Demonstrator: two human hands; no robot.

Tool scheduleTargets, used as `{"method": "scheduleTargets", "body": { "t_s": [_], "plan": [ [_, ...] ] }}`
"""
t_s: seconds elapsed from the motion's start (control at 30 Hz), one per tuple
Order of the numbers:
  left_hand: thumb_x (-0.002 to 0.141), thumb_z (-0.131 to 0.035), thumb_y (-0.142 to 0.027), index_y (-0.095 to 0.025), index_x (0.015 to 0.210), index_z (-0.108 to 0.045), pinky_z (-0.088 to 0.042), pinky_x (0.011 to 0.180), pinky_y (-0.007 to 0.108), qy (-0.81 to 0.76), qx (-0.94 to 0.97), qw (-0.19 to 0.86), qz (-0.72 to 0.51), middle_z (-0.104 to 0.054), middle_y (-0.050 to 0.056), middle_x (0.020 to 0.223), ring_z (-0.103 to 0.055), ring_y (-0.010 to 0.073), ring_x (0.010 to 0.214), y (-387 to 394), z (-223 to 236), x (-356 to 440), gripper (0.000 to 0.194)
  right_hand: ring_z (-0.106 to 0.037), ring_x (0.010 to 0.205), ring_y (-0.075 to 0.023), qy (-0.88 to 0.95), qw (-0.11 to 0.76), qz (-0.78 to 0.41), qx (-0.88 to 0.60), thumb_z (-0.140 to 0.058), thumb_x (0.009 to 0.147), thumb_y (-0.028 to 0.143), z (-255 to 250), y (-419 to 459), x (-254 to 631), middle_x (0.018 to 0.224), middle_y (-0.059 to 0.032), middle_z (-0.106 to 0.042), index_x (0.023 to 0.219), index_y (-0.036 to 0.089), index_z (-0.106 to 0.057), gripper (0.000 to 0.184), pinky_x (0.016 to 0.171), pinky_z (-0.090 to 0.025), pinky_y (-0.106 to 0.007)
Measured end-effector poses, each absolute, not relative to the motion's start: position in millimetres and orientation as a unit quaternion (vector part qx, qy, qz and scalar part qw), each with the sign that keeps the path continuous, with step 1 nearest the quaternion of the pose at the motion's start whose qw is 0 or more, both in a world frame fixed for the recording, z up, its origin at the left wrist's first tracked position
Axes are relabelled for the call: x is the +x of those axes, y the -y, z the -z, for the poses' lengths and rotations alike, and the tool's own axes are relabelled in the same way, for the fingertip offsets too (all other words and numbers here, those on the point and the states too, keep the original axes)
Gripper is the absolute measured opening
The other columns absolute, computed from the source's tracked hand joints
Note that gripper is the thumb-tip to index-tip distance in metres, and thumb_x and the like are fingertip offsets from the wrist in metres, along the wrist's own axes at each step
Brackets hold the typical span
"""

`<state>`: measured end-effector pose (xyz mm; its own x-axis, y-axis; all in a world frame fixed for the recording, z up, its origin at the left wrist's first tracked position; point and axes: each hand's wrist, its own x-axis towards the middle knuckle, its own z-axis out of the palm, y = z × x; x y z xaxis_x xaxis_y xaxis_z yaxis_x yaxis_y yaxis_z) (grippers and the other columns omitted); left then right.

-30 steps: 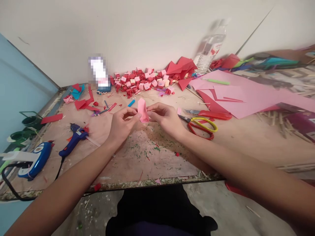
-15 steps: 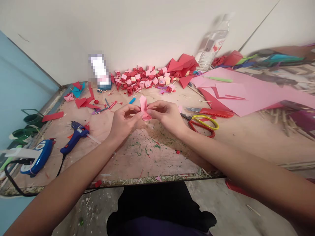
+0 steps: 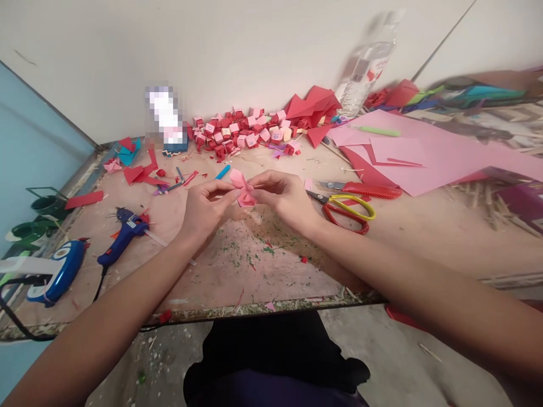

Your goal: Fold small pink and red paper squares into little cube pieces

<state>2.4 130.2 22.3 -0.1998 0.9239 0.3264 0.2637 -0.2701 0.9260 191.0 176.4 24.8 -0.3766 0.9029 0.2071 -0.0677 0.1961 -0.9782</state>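
A small folded piece of pink paper (image 3: 245,194) is pinched between my two hands, over the middle of the table. My left hand (image 3: 207,204) grips its left side with thumb and fingertips. On the other side, the thumb and fingers of my right hand (image 3: 282,198) close on its right edge. The paper's upper flap sticks up and leans left; its lower part is creased. Beyond my hands lies a heap of small red and pink folded paper cubes (image 3: 241,133).
Right of my hands are scissors (image 3: 348,210) and a red-handled cutter (image 3: 371,190). Pink paper sheets (image 3: 441,164) lie farther right, before a plastic bottle (image 3: 367,70). To the left are a blue glue gun (image 3: 123,237), green cups (image 3: 46,206) and a lit phone (image 3: 165,116). Scraps litter the tabletop (image 3: 220,277).
The pink paper has been turned and bent between my fingers, so its upper flap now tilts left instead of standing upright. The view has shifted slightly.
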Motion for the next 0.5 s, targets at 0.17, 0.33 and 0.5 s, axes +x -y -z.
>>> {"method": "scheduleTargets", "body": {
  "t_s": [0.17,0.33,0.5],
  "plan": [
    [0.073,-0.095,-0.031,-0.022,0.091,-0.073,-0.063,0.080,0.031,-0.521,0.528,0.303,-0.599,-0.084,0.002,0.086,-0.080,0.0205,0.083,-132.0,-23.3,2.7,0.030,-0.075,0.096,-0.0226,0.663,0.452,-0.504,-0.319,-0.078,0.084,0.025,-28.3,-174.0,190.0,0.103,-0.0059,-0.078,0.094,0.021,-0.073,0.011,0.096,-0.062,-0.042],
    [0.078,-0.093,-0.038,-0.022,0.087,-0.081,-0.065,0.085,0.036,-0.517,0.552,0.314,-0.574,-0.085,0.005,0.092,-0.080,0.0227,0.087,-130.3,-23.9,4.4,0.022,-0.076,0.092,-0.0230,0.641,0.449,-0.531,-0.326,-0.085,0.079,0.027,-26.5,-174.3,188.3,0.103,-0.0052,-0.079,0.113,0.022,-0.071,0.037,0.082,-0.065,-0.039],
    [0.082,-0.089,-0.039,-0.022,0.084,-0.084,-0.065,0.081,0.037,-0.521,0.558,0.330,-0.556,-0.083,0.004,0.086,-0.078,0.0221,0.082,-127.7,-21.9,6.7,0.018,-0.076,0.087,-0.0219,0.628,0.458,-0.542,-0.320,-0.086,0.078,0.030,-22.9,-176.0,187.5,0.097,-0.0044,-0.080,0.100,0.021,-0.075,0.026,0.081,-0.065,-0.039]
  ]
}}
